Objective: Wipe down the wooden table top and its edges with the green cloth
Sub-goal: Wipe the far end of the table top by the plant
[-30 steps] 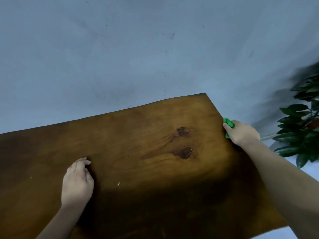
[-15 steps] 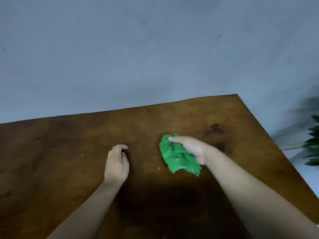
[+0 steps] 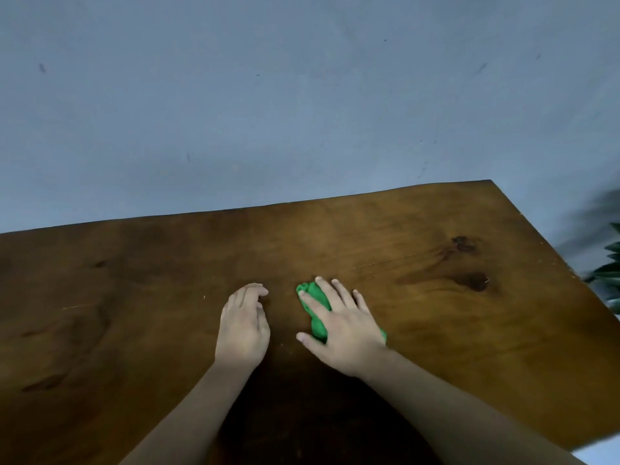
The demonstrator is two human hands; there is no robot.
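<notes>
Spread right hand (image 3: 345, 333) is pressing green cloth (image 3: 315, 305) onto wooden table top (image 3: 453, 347). Relaxed left hand (image 3: 243, 325) is resting at its nine o'clock, grey wall (image 3: 302, 112) at twelve.

A scuffed grey-blue wall (image 3: 302, 95), dark plant leaves (image 3: 609, 276) at right.

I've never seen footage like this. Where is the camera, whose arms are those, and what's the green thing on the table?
There is no machine here. These are a person's two bare arms, filmed by a camera worn on their head that looks forward and down. The left hand rests on the wooden table. The right hand presses a crumpled green cloth onto the table top with spread fingers, ready for wiping. Plant leaves peek in at the right edge.
</notes>
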